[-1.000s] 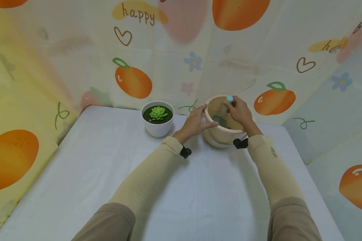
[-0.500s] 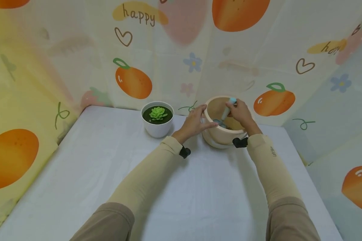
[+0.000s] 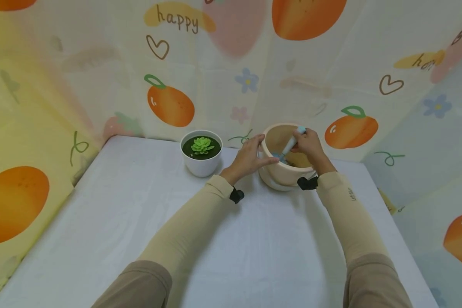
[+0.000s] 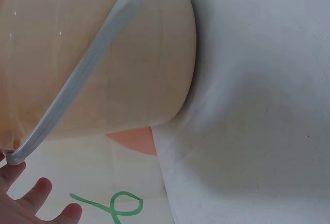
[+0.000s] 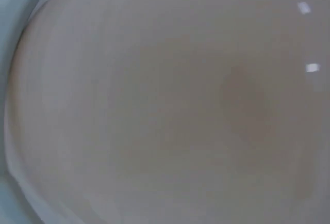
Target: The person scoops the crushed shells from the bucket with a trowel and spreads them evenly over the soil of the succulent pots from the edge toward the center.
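A cream bucket [image 3: 288, 175] stands upright at the back right of the table, its pale handle [image 4: 87, 69] hanging down the outside. My left hand [image 3: 248, 158] holds the bucket's left rim, thumb along the front edge. In the left wrist view, one fingertip [image 4: 13, 171] touches the handle's end while other fingers spread apart. My right hand [image 3: 309, 145] reaches over the opening and grips a small shovel [image 3: 290, 146] by its pale blue-white shaft. The shovel slants down to the left, its bluish head low inside, partly hidden by the rim. The bucket's side [image 5: 170, 105] fills the right wrist view.
Left of the bucket, a white pot [image 3: 201, 164] holds dark filling and a green succulent [image 3: 202, 145]. A white cloth covers the table [image 3: 254, 248]. Fruit-printed fabric [image 3: 215, 94] hangs right behind the pot and bucket.
The shovel has tilted: its handle top leans to the right while its head swings left toward the rim. My right hand shifts slightly right. My left hand, the bucket and the pot stay put.
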Demonstrator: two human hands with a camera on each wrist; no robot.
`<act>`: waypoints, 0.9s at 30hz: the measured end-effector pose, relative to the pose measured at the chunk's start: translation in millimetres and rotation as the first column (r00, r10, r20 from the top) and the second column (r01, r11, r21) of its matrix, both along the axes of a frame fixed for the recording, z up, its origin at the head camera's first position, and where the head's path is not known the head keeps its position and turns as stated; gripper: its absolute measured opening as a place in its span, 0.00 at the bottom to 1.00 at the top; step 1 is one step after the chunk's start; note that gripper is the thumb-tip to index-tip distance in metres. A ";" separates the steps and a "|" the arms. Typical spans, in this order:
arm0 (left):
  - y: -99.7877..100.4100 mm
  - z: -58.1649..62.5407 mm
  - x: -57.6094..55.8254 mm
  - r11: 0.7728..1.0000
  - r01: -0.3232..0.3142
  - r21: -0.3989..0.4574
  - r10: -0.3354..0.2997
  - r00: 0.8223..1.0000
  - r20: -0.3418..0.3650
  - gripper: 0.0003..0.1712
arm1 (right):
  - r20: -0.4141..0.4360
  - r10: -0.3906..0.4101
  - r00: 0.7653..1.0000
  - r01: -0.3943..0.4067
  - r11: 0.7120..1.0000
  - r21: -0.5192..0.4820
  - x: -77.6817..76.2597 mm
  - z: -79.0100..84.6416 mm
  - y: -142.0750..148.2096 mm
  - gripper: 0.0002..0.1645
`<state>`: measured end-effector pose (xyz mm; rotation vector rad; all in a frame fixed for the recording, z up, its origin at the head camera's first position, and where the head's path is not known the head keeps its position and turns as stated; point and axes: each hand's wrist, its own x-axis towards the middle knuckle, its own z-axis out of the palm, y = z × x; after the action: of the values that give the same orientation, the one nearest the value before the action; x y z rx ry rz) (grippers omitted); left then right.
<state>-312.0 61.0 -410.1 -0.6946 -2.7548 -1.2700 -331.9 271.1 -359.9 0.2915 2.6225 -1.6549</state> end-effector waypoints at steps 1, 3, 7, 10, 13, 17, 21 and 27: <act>-0.1 -0.2 -0.6 1.000 0.000 -0.001 0.000 1.000 0.003 0.56 | 0.013 0.009 1.000 -0.009 1.000 0.010 -0.3 0.4 -0.3 0.29; 0.2 -0.8 -1.1 1.000 -0.002 0.002 0.002 1.000 0.011 0.56 | 0.035 0.012 0.999 -0.012 1.000 0.003 -0.3 0.2 0.1 0.29; 1.1 -1.1 0.1 1.000 -0.001 0.007 0.001 1.000 0.029 0.56 | 0.063 -0.053 0.997 0.058 0.995 -0.076 -0.6 0.8 4.0 0.27; 0.3 -0.2 0.4 1.000 -0.002 0.012 0.002 1.000 0.025 0.56 | 0.072 -0.083 0.994 0.094 0.984 -0.152 -1.1 4.2 6.7 0.28; -0.3 0.4 0.2 1.000 0.000 0.012 0.000 1.000 0.025 0.56 | 0.088 -0.078 0.993 0.096 0.969 -0.227 0.1 9.0 10.9 0.31; -0.1 0.5 0.6 1.000 0.005 0.011 -0.006 0.999 0.035 0.57 | 0.104 -0.074 0.992 0.105 0.935 -0.338 5.0 15.9 17.7 0.25; -0.3 0.7 0.7 1.000 0.001 0.020 -0.002 0.999 0.041 0.57 | 0.105 -0.086 0.991 0.123 0.899 -0.420 7.1 22.4 21.6 0.18; -0.8 1.7 0.1 1.000 -0.012 0.026 0.011 0.999 0.037 0.57 | 0.123 -0.106 0.987 0.154 0.844 -0.514 5.5 31.3 25.1 0.15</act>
<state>-311.8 60.1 -408.5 -0.6592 -2.7621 -1.3273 -326.3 296.2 -328.6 0.5120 2.0117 -2.2496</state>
